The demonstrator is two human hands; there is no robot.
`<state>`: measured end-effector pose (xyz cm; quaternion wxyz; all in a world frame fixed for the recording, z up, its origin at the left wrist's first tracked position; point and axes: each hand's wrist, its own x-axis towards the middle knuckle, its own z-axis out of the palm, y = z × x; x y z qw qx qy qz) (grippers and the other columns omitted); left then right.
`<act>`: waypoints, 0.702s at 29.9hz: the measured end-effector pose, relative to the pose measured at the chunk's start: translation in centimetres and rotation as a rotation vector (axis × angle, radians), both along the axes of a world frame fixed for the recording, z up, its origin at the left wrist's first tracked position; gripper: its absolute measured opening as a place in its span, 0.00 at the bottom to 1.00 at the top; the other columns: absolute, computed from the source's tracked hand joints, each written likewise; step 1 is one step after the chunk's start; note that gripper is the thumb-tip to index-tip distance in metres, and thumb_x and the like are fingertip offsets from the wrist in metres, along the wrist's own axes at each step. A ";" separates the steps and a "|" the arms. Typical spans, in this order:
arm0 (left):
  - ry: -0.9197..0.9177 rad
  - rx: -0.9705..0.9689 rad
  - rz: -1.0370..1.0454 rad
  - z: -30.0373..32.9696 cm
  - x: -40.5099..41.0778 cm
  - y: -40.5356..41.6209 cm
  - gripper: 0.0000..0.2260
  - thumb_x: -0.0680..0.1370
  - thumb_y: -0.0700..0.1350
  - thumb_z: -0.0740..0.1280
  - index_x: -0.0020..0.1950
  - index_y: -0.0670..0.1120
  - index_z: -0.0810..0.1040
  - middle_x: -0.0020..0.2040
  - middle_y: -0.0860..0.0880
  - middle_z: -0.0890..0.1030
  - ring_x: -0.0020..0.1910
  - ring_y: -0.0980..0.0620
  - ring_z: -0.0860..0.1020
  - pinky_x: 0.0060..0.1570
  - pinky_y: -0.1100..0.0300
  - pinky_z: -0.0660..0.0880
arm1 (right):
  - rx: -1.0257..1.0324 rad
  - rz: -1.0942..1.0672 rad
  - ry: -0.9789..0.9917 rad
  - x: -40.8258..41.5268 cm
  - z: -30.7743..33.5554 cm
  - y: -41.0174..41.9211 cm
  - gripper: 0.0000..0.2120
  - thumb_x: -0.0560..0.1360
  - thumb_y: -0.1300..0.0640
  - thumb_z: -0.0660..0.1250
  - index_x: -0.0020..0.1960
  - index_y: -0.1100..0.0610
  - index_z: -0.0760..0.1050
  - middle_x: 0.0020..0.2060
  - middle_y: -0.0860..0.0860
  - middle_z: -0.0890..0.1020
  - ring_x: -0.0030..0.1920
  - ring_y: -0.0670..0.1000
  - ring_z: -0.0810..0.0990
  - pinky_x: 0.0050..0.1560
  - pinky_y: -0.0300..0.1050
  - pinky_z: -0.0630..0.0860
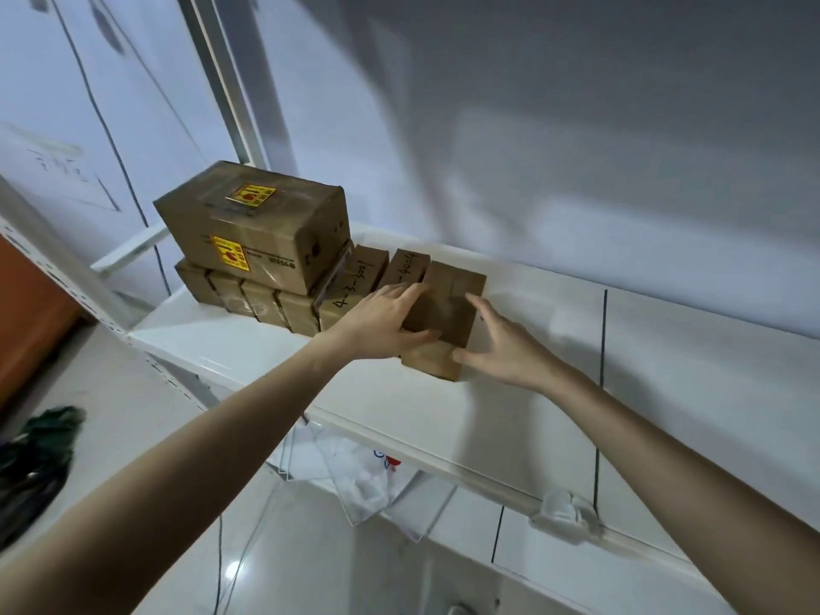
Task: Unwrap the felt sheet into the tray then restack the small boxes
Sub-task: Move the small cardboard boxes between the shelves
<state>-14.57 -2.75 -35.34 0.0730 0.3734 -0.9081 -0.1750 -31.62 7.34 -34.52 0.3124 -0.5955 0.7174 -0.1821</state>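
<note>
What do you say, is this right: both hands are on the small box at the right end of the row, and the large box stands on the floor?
Not the floor. The head view shows the large box resting on the row of small boxes on the shelf. The left hand and right hand are indeed on the end small box.

Plain brown cardboard on the small box (443,312) at centre. Black handwritten digits on the brown neighbouring boxes (360,277) toward 11 o'clock. Yellow stickers (250,196) with red marks on the brown large box (266,233) at 10 o'clock. White shelf (532,348). Dark green cloth (44,437) at 8 o'clock. Orange-brown panel (31,312) at 9 o'clock.
</note>
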 end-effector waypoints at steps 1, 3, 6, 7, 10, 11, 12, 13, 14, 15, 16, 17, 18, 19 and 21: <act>0.005 0.012 0.003 -0.1 -0.2 0.1 0.32 0.75 0.59 0.65 0.74 0.48 0.59 0.72 0.47 0.68 0.73 0.46 0.62 0.69 0.52 0.63 | 0.025 -0.008 -0.034 0.1 -0.2 -0.2 0.41 0.73 0.49 0.69 0.77 0.49 0.47 0.73 0.56 0.65 0.72 0.55 0.65 0.65 0.44 0.66; 0.046 0.051 0.011 -0.2 -0.4 0.4 0.31 0.75 0.58 0.65 0.74 0.48 0.60 0.71 0.47 0.70 0.72 0.46 0.63 0.68 0.52 0.64 | 0.047 -0.034 -0.117 0.3 -0.6 -0.5 0.43 0.72 0.50 0.69 0.77 0.50 0.45 0.71 0.56 0.68 0.70 0.54 0.68 0.64 0.43 0.68; 0.166 0.182 0.029 0.3 -0.3 0.7 0.29 0.74 0.57 0.67 0.72 0.50 0.62 0.66 0.47 0.73 0.64 0.48 0.70 0.59 0.59 0.69 | 0.021 -0.090 -0.236 0.6 -0.5 -0.5 0.43 0.72 0.50 0.69 0.77 0.48 0.44 0.69 0.52 0.71 0.66 0.51 0.72 0.61 0.40 0.69; 0.202 0.220 0.026 0.6 -0.3 0.7 0.29 0.74 0.56 0.67 0.72 0.50 0.63 0.65 0.47 0.72 0.63 0.50 0.71 0.57 0.61 0.69 | 0.002 -0.104 -0.261 0.5 -0.4 -0.4 0.43 0.72 0.50 0.69 0.77 0.48 0.44 0.70 0.51 0.70 0.66 0.50 0.72 0.61 0.40 0.68; 0.304 0.277 0.003 1.8 0.0 1.2 0.30 0.73 0.58 0.67 0.71 0.49 0.63 0.66 0.48 0.70 0.66 0.52 0.70 0.65 0.57 0.69 | -0.093 -0.143 -0.302 0.2 0.6 0.3 0.43 0.72 0.49 0.69 0.77 0.50 0.46 0.72 0.51 0.66 0.70 0.51 0.67 0.64 0.39 0.64; 0.356 0.297 -0.008 2.4 0.0 1.7 0.30 0.73 0.57 0.66 0.71 0.49 0.63 0.65 0.47 0.70 0.66 0.53 0.71 0.67 0.55 0.69 | -0.123 -0.155 -0.308 0.2 1.1 0.6 0.44 0.71 0.47 0.69 0.77 0.49 0.47 0.72 0.52 0.66 0.71 0.51 0.66 0.66 0.40 0.64; 0.407 0.317 -0.020 3.1 -0.1 2.2 0.29 0.73 0.56 0.66 0.71 0.48 0.64 0.65 0.46 0.70 0.65 0.53 0.71 0.67 0.53 0.70 | -0.150 -0.167 -0.311 0.1 1.7 0.9 0.45 0.68 0.42 0.70 0.76 0.48 0.48 0.71 0.51 0.66 0.71 0.51 0.65 0.68 0.42 0.64; 0.457 0.324 -0.038 3.8 -0.1 2.9 0.27 0.74 0.55 0.65 0.70 0.47 0.65 0.65 0.46 0.70 0.65 0.53 0.72 0.66 0.52 0.70 | -0.172 -0.187 -0.313 0.1 2.4 1.4 0.48 0.64 0.37 0.70 0.75 0.46 0.49 0.70 0.51 0.67 0.71 0.51 0.66 0.69 0.46 0.66; 0.500 0.326 -0.054 4.5 -0.2 3.6 0.26 0.74 0.53 0.64 0.69 0.46 0.65 0.66 0.45 0.71 0.66 0.52 0.72 0.66 0.52 0.71 | -0.192 -0.209 -0.314 0.1 3.2 1.9 0.50 0.60 0.33 0.69 0.74 0.44 0.50 0.69 0.51 0.68 0.69 0.50 0.68 0.68 0.49 0.68; 0.534 0.329 -0.071 5.2 -0.3 4.4 0.24 0.74 0.51 0.64 0.69 0.46 0.65 0.66 0.45 0.71 0.66 0.52 0.72 0.66 0.52 0.71 | -0.215 -0.227 -0.314 0.0 3.8 2.3 0.51 0.57 0.31 0.70 0.73 0.42 0.51 0.67 0.50 0.69 0.68 0.49 0.69 0.67 0.50 0.70; 0.562 0.324 -0.098 6.0 -0.3 5.4 0.23 0.75 0.50 0.63 0.68 0.46 0.66 0.66 0.45 0.72 0.66 0.52 0.72 0.66 0.52 0.71 | -0.245 -0.239 -0.308 0.0 4.4 3.1 0.51 0.56 0.30 0.70 0.73 0.41 0.51 0.66 0.50 0.69 0.68 0.48 0.69 0.66 0.50 0.70; 0.580 0.318 -0.123 6.6 -0.2 6.3 0.22 0.75 0.50 0.63 0.68 0.46 0.66 0.66 0.45 0.72 0.66 0.52 0.72 0.66 0.52 0.71 | -0.268 -0.247 -0.298 0.1 5.1 3.7 0.51 0.56 0.31 0.70 0.72 0.41 0.51 0.66 0.50 0.69 0.67 0.48 0.68 0.66 0.49 0.70; 0.590 0.310 -0.154 7.3 -0.1 7.4 0.22 0.75 0.50 0.62 0.67 0.46 0.66 0.66 0.45 0.72 0.66 0.52 0.72 0.66 0.53 0.71 | -0.293 -0.253 -0.282 0.2 5.7 4.5 0.51 0.57 0.32 0.71 0.73 0.40 0.50 0.65 0.50 0.68 0.67 0.48 0.68 0.66 0.47 0.70; 0.592 0.303 -0.181 7.9 0.0 8.4 0.22 0.75 0.50 0.62 0.67 0.46 0.66 0.66 0.46 0.71 0.66 0.53 0.71 0.66 0.54 0.71 | -0.302 -0.262 -0.259 0.2 6.1 5.2 0.50 0.59 0.35 0.71 0.73 0.41 0.49 0.65 0.50 0.68 0.67 0.48 0.68 0.64 0.46 0.70; 0.594 0.285 -0.248 8.9 0.5 10.3 0.21 0.76 0.47 0.62 0.68 0.45 0.65 0.66 0.47 0.70 0.67 0.53 0.70 0.66 0.56 0.71 | -0.318 -0.285 -0.221 0.3 7.1 7.0 0.53 0.60 0.38 0.73 0.75 0.42 0.44 0.65 0.50 0.67 0.65 0.48 0.68 0.59 0.43 0.69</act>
